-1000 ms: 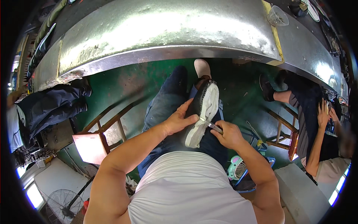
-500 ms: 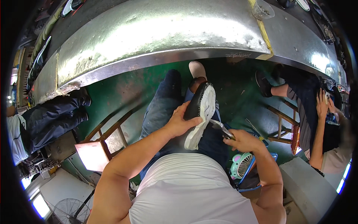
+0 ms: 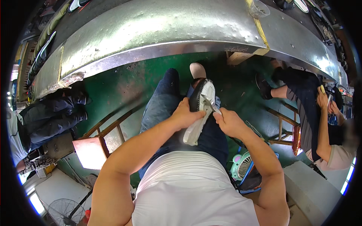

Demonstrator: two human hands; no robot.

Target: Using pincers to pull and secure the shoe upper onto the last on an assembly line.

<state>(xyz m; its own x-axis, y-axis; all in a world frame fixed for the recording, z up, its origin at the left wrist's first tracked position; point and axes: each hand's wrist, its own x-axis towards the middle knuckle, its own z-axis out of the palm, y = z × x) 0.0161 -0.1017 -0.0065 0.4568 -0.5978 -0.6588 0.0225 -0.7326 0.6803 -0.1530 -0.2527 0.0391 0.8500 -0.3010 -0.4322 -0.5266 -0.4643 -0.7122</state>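
A shoe [image 3: 192, 133] lies over my lap with its white underside turned up; its black upper [image 3: 194, 99] shows along the left edge. My left hand [image 3: 184, 114] is wrapped round the shoe's left side, thumb across the white underside. In my right hand [image 3: 230, 122] are metal pliers [image 3: 212, 104], gripped from the right. The jaws rest at the forward half of the underside, just ahead of my left thumb. My right fingers hide the handles.
A metal-topped bench [image 3: 158, 26] crosses in front, holding a clear plastic cup [image 3: 259, 9]. Wooden stools stand left [image 3: 90, 150] and right [image 3: 296, 139]. A green fan [image 3: 240, 165] sits by my right elbow. Co-workers sit at right [image 3: 322, 124] and left [image 3: 49, 116].
The pliers have moved left and forward, from beside the shoe's right edge onto its underside. The shoe has shifted slightly left and nearer. My left hand still holds it.
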